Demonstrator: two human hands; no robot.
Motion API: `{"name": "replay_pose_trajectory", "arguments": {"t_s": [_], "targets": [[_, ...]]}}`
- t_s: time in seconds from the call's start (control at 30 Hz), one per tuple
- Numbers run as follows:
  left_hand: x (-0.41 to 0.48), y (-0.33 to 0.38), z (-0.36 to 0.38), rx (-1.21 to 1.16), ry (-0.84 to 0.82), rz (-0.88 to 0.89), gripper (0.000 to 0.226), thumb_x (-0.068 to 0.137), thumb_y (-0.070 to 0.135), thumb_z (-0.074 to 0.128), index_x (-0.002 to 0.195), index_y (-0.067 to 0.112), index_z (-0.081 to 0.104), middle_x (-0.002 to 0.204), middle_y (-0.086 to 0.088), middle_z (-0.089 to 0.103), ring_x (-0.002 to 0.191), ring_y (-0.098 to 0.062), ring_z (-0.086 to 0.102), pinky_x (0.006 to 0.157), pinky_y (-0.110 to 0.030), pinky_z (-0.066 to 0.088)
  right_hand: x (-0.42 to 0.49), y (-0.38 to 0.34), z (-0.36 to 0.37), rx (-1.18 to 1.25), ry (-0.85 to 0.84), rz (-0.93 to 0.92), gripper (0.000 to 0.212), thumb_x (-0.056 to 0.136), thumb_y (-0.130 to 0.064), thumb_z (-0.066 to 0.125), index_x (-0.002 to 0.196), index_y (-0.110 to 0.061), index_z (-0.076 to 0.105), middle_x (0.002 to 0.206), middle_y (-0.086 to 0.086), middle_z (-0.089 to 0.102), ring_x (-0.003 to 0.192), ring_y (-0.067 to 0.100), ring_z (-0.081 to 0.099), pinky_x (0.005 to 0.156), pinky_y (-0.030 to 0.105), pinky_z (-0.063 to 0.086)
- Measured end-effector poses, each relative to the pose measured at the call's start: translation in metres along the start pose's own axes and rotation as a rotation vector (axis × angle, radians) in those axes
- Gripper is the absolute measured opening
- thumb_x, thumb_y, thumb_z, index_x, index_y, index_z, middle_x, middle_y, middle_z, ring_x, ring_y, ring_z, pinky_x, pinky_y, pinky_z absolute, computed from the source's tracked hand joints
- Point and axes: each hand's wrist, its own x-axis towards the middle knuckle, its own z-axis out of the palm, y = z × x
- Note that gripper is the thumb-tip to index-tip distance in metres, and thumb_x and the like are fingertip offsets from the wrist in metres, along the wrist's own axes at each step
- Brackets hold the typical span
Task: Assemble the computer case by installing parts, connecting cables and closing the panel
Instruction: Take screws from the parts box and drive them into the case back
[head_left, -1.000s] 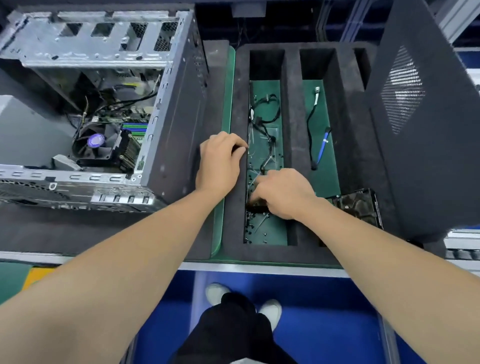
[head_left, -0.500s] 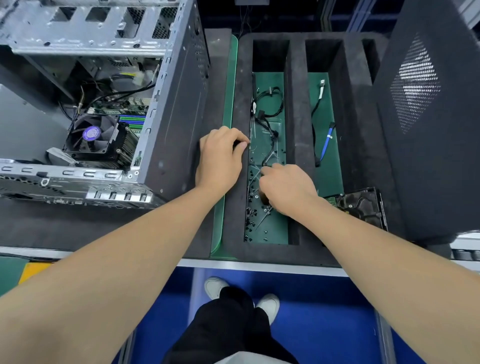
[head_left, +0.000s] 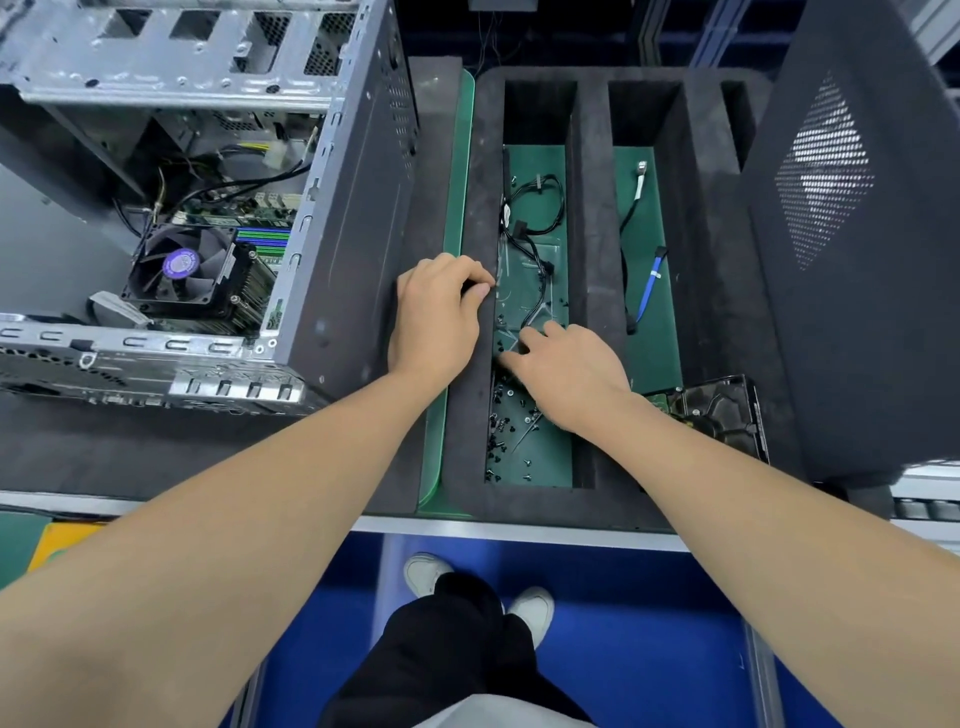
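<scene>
Computer case (head_left: 332, 218) at 10 o'clock, side open, fan (head_left: 179, 265) visible. Left hand (head_left: 436, 317) curled on foam tray (head_left: 470, 415) rim. Right hand (head_left: 566, 374) over screws (head_left: 501, 431); I can't tell its grip.

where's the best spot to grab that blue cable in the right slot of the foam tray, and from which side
Probably the blue cable at its straight middle stretch, pinched from above. It lies flat on the green floor of the foam tray, deep between high walls, so a sideways approach looks blocked. The black connectors at its ends are small and sit closer to the walls.
</scene>
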Motion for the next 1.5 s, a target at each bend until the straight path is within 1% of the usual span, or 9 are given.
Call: {"name": "replay_pose_trajectory", "arguments": {"t_s": [0.1, 0.37, 0.57, 0.7, 0.87, 0.97, 1.07, 1.27, 1.5], "targets": [[0.0, 0.0, 0.001, -0.001, -0.001, 0.007, 0.012, 0.097, 0.014, 0.061, 0.1, 0.02, 0.071, 0.101, 0.004, 0.068, 0.099, -0.02, 0.058, 0.098, -0.044, 0.044, 0.001, -0.002, -0.002, -0.07, -0.042, 0.011, 0.059, 0.096, -0.017, 0.062, 0.151, -0.033, 0.044, 0.134, 0.007, 0.05, 0.122, 0.028, 0.051, 0.08, 0.035, 0.031], [0.0, 0.0, 0.001, -0.001, -0.003, 0.005, 0.012, 0.097, 0.015, 0.062, 0.101, 0.02, 0.072, 0.1, 0.005, 0.068, 0.098, -0.02, 0.058, 0.099, -0.044, 0.044, -0.004, -0.002, -0.005, -0.014, -0.016, 0.055, 0.021, 0.088, -0.004, 0.063, 0.103, -0.018, 0.069, 0.108, 0.004, 0.053, 0.092, 0.023, 0.043, 0.075, 0.034, 0.032], [0.0, -0.001, 0.002, 0.011, 0.0, 0.011, 0.011, 0.097, 0.015, 0.062, 0.1, 0.02, 0.071, 0.101, 0.005, 0.068, 0.1, -0.02, 0.059, 0.1, -0.041, 0.042, -0.008, 0.009, -0.003, 0.021, -0.074, -0.284, 0.041, 0.096, -0.022, 0.065, 0.124, -0.053, 0.067, 0.111, -0.009, 0.056, 0.092, 0.018, 0.038, 0.076, 0.034, 0.029], [0.001, -0.002, 0.003, 0.009, 0.003, 0.011, 0.011, 0.098, 0.015, 0.062, 0.1, 0.021, 0.071, 0.101, 0.007, 0.068, 0.099, -0.018, 0.058, 0.1, -0.041, 0.043, -0.006, 0.004, 0.001, -0.056, -0.004, -0.143, 0.015, 0.093, -0.014, 0.065, 0.103, -0.023, 0.072, 0.11, -0.002, 0.061, 0.105, 0.023, 0.052, 0.079, 0.034, 0.027], [0.001, -0.002, 0.003, 0.002, 0.002, 0.009, 0.011, 0.097, 0.016, 0.062, 0.099, 0.022, 0.071, 0.103, 0.007, 0.069, 0.1, -0.018, 0.059, 0.101, -0.04, 0.042, -0.005, 0.004, -0.002, -0.03, 0.014, -0.054, 0.019, 0.092, -0.006, 0.062, 0.083, -0.022, 0.056, 0.104, 0.0, 0.06, 0.097, 0.023, 0.05, 0.077, 0.033, 0.028], [0.001, -0.003, 0.002, -0.002, 0.006, 0.008, 0.011, 0.097, 0.015, 0.063, 0.099, 0.021, 0.071, 0.102, 0.006, 0.069, 0.1, -0.019, 0.06, 0.1, -0.041, 0.043, -0.007, 0.008, -0.004, 0.017, -0.037, -0.214, 0.033, 0.095, -0.015, 0.062, 0.111, -0.041, 0.074, 0.1, -0.01, 0.054, 0.097, 0.019, 0.048, 0.077, 0.032, 0.031], [0.001, -0.003, 0.002, -0.008, 0.004, 0.012, 0.011, 0.096, 0.014, 0.063, 0.098, 0.02, 0.071, 0.101, 0.005, 0.069, 0.1, -0.02, 0.059, 0.099, -0.044, 0.044, -0.01, 0.014, -0.01, -0.007, -0.134, -0.423, 0.058, 0.096, -0.014, 0.059, 0.131, -0.06, 0.061, 0.098, -0.014, 0.046, 0.093, 0.016, 0.039, 0.077, 0.033, 0.028], [0.0, -0.003, 0.002, -0.003, 0.003, 0.012, 0.011, 0.097, 0.013, 0.062, 0.098, 0.021, 0.071, 0.101, 0.007, 0.068, 0.1, -0.019, 0.059, 0.101, -0.043, 0.043, -0.01, 0.005, -0.004, -0.101, -0.082, -0.27, 0.012, 0.092, -0.014, 0.064, 0.091, -0.026, 0.065, 0.111, -0.003, 0.061, 0.098, 0.02, 0.049, 0.078, 0.033, 0.029], [0.001, -0.005, 0.005, 0.011, 0.013, 0.019, 0.011, 0.097, 0.016, 0.063, 0.098, 0.023, 0.07, 0.1, 0.008, 0.068, 0.099, -0.018, 0.058, 0.1, -0.038, 0.041, -0.01, 0.009, -0.006, -0.053, -0.075, -0.348, 0.037, 0.096, -0.018, 0.061, 0.122, -0.042, 0.071, 0.115, -0.005, 0.057, 0.105, 0.021, 0.05, 0.077, 0.033, 0.032]]}}
